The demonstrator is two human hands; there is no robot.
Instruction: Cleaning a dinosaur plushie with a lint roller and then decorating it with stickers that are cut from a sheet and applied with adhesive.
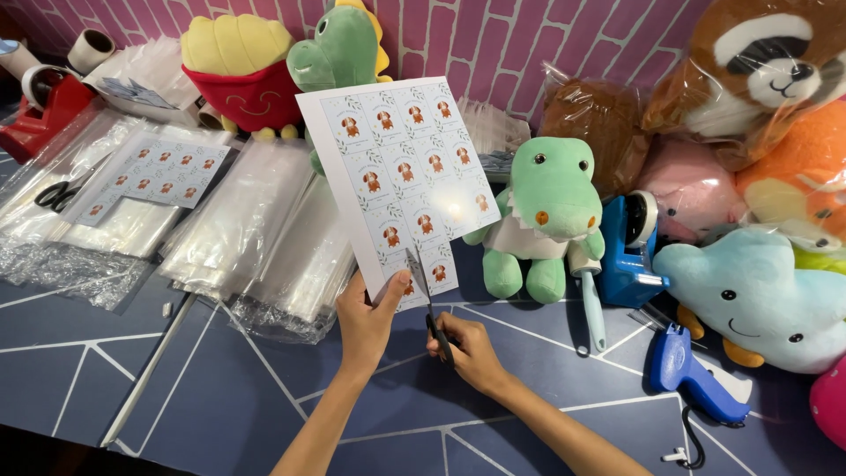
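Observation:
My left hand (366, 322) pinches the bottom edge of a white sticker sheet (401, 172) printed with rows of small dog pictures, holding it upright above the table. My right hand (467, 348) grips a pair of scissors (427, 304) by the black handles. The blades point up into the sheet's lower edge, between two columns of stickers.
Stacks of clear plastic bags (256, 229) lie left, with a second sticker sheet (159, 172) and black scissors (55, 194). Plush toys crowd the back and right, including a green crocodile (546, 211). A blue tape dispenser (630, 247), blue tagging gun (692, 375) and red tape dispenser (44, 110) stand nearby.

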